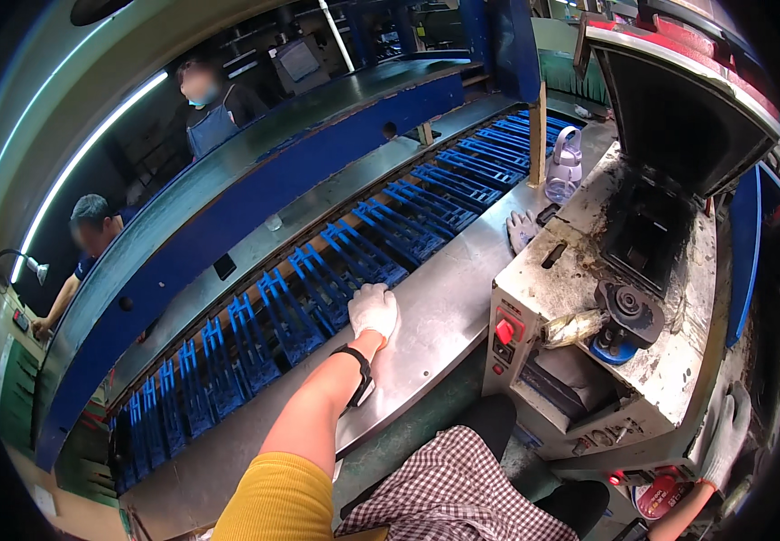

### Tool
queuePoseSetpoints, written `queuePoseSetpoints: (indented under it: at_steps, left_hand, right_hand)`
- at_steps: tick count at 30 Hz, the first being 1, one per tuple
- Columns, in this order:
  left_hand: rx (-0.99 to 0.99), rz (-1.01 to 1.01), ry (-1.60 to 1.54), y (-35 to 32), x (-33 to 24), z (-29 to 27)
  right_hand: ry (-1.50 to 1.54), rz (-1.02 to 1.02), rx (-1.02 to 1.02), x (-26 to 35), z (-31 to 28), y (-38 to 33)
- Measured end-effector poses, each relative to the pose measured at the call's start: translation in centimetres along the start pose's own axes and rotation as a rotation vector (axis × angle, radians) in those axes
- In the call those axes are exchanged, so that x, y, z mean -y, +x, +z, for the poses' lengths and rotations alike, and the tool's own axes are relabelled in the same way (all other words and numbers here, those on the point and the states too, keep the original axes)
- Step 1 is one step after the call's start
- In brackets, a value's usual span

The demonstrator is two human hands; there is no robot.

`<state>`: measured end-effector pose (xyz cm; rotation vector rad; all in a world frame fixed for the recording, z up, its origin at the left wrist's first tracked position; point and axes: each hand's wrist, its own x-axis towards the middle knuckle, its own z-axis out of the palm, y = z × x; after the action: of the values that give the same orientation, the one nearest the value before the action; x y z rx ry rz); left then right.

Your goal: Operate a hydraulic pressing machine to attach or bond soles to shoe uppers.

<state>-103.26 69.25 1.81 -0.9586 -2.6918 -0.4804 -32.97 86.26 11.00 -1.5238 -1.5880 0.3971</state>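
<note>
factory line | steel bench [444, 307] | left hand [374, 309] flat, open beside blue racks [318, 288] | right hand [725, 437] unclear

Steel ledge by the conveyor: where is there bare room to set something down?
The steel ledge is bare between the left hand and the spare glove, bordered by the blue racks and the machine. More bare steel runs from the wrist toward the lower left. The machine top is grimy and crowded. The bottle takes the far end.
</note>
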Motion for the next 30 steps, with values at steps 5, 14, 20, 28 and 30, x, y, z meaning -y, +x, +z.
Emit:
queuePoseSetpoints:
  at_steps: [5, 14, 20, 28, 30]
  left_hand:
    - [-0.035, 0.085, 0.029, 0.2, 0.1, 0.1]
    - [0.016, 0.185, -0.030, 0.6, -1.9, -0.3]
    - [0.050, 0.091, -0.047, 1.4, -1.8, 0.3]
    - [0.133, -0.016, -0.009, 2.1, -1.9, 0.7]
    - [0.136, -0.015, 0.031, 2.1, -1.9, 0.9]
  right_hand:
    - [0.019, 0.011, -0.003, 0.7, 0.2, -0.2]
    - [-0.023, -0.020, -0.002, -0.5, 0.1, 0.1]
    - [-0.007, -0.012, 0.013, 0.9, 0.0, -0.2]
    - [0.003, -0.016, 0.018, -0.3, 0.1, 0.2]
    - [0.017, -0.037, 0.003, -1.3, 0.0, 0.4]
